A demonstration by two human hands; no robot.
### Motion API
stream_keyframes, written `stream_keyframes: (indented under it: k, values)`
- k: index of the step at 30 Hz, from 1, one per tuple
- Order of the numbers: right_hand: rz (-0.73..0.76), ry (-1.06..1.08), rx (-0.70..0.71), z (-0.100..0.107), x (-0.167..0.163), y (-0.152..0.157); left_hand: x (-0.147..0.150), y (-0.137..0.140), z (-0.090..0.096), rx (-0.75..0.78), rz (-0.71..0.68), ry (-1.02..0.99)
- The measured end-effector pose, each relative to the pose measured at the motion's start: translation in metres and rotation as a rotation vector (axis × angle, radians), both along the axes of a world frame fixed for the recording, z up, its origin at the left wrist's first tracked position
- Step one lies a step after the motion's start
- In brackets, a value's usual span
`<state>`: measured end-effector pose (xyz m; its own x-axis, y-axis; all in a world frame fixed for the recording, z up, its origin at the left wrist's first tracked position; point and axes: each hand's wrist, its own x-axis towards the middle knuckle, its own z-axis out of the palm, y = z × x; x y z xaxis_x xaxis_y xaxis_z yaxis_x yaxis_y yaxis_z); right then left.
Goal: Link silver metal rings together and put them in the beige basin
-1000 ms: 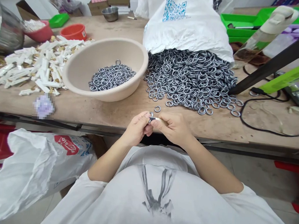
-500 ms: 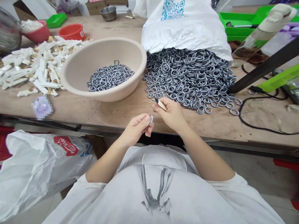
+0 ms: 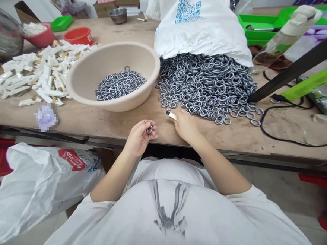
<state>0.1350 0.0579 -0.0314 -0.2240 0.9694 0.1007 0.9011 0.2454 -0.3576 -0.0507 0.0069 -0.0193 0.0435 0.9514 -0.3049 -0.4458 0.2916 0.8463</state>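
Near the table's front edge, my left hand (image 3: 140,137) pinches one grey ring (image 3: 150,129) between thumb and fingers. My right hand (image 3: 187,126) is closed around a short white-handled tool (image 3: 173,116). The tool's dark, slanted tip looks like a small knife blade and points left, apart from the ring. Behind my right hand spreads a large pile of grey rings (image 3: 208,84), spilling from the mouth of a white sack (image 3: 203,35). A beige basin (image 3: 86,66) stands left of the pile, with a heap of similar rings (image 3: 121,84) at its bottom.
White plastic strips (image 3: 48,73) lie heaped left of the basin, near a red bowl (image 3: 78,35). On the right, a slanted dark bar (image 3: 299,64), a black cable (image 3: 285,137) and a clear bottle (image 3: 284,37) occupy the table. Below left sits an open white sack (image 3: 36,180).
My left hand has moved left, away from my right hand, with the ring now turned toward me. My right hand keeps the tool and has shifted slightly.
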Motion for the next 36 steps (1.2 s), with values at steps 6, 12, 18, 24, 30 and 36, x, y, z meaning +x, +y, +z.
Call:
stream_keyframes:
  k: [6, 12, 18, 24, 30, 36]
  values:
    - [-0.001, -0.05, -0.025, 0.001, 0.003, -0.001, 0.011, 0.0, -0.001, 0.059, -0.016, 0.07]
    - [-0.033, -0.042, -0.08, 0.002, 0.005, 0.0, 0.01, -0.001, 0.001, 0.079, 0.008, 0.136]
    - [0.053, 0.478, -0.135, 0.009, 0.007, -0.003, 0.015, -0.002, -0.01, 0.182, -0.02, 0.297]
    - [0.233, 1.044, -0.475, 0.019, 0.002, -0.014, 0.021, -0.003, -0.009, 0.283, -0.071, 0.449]
    - [0.229, 1.087, -0.64, 0.017, 0.002, -0.017, 0.02, -0.002, -0.007, 0.329, -0.045, 0.493]
    - [0.185, 1.053, -0.335, 0.02, -0.006, -0.023, 0.025, -0.002, -0.004, 0.338, -0.043, 0.468]
